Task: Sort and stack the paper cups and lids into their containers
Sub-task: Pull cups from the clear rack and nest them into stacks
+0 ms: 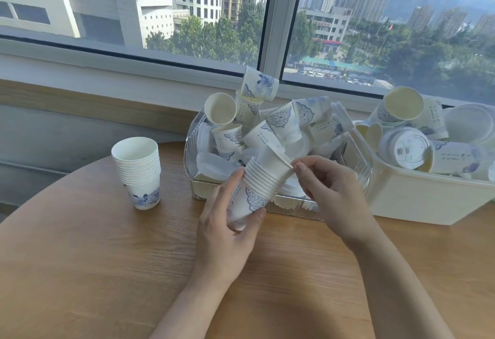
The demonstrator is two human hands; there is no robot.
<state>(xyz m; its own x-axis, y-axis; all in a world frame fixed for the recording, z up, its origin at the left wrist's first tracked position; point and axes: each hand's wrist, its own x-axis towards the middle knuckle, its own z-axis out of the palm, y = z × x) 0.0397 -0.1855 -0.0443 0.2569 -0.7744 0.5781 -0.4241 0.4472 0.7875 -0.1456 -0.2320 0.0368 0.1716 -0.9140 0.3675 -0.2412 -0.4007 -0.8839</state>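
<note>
Head view: left hand (227,220) wraps tilted nested cup stack (257,191) above tabletop (107,271). Right hand (329,191) pinches rim of top cup (273,160), half-seated, askew. Risk: forced in crooked, rim crushes/jams. Heaped loose cups in clear bin (190,156) could topple if bumped.

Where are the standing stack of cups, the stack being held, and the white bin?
standing stack of cups (138,175), head view, on its ribbed rims.
held stack (250,199), head view, on the blue pattern.
white bin (428,199), head view, on its front wall.
</note>
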